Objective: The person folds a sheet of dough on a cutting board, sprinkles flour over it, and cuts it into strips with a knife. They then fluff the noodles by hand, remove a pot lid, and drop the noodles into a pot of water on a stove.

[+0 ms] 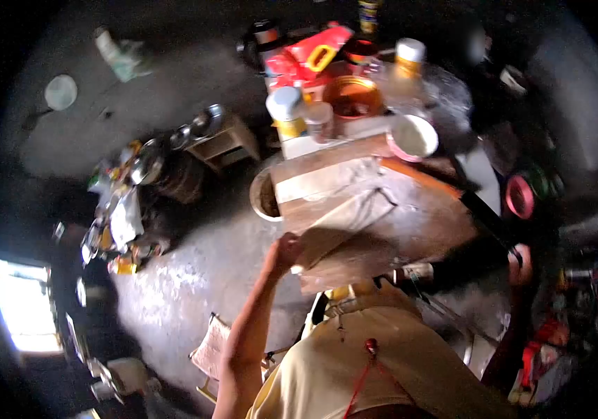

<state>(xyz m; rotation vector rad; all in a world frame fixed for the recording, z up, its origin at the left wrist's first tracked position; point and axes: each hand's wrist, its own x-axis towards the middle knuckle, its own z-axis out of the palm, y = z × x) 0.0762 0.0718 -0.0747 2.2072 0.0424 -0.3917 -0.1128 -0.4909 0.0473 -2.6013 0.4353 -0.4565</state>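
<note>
My left hand (286, 251) is closed at the near left edge of a brown wooden board (438, 216). Its fingers meet the end of a pale, cloth-like flat piece (351, 216), which narrows to a dark-edged tip on the board. On the far right, in shadow, my right hand (520, 264) has its fingers curled at the end of a long narrow strip (484, 216). This strip is black near the hand and orange farther off, where it crosses the board. Blur hides its exact kind.
Behind the board stand a white-and-pink bowl (412, 137), an orange pot (352, 96), white-lidded jars (285, 105) and a red packet (318, 50). A bucket (265, 195) is beside the board. Left lie a low wooden stand (225, 143) and metal pots (148, 162).
</note>
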